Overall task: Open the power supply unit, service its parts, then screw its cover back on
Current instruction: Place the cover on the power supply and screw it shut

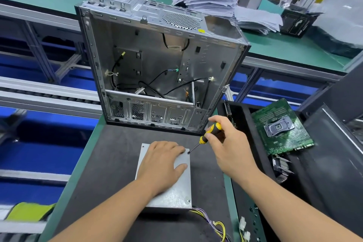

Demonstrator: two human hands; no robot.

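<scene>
Grey mat: dark pad over the green bench, carrying the work.
Computer case: open, bare metal, standing beyond both hands with loose black cables inside; its lower edge sits just past the right hand's grip.
Power supply unit: flat silver box lying on the mat under the left hand, cover uppermost, a screw showing at its near right corner; yellow and purple wires trail from its near end.
Left hand: palm down, fingers spread flat and pressing on the cover, forearm reaching in from below; nothing grasped.
Right hand: just right of the unit, fingers curled tight round the handle, wrist raised, forearm coming from the lower right.
Screwdriver: yellow and black handle clamped in the right hand, shaft slanting down and left from the grip; tip at the cover's far right corner, beside the left fingertips.
Motherboard: green board tilted in a black bin to the right of the grip, well apart.
Paper stack: far behind the case.
</scene>
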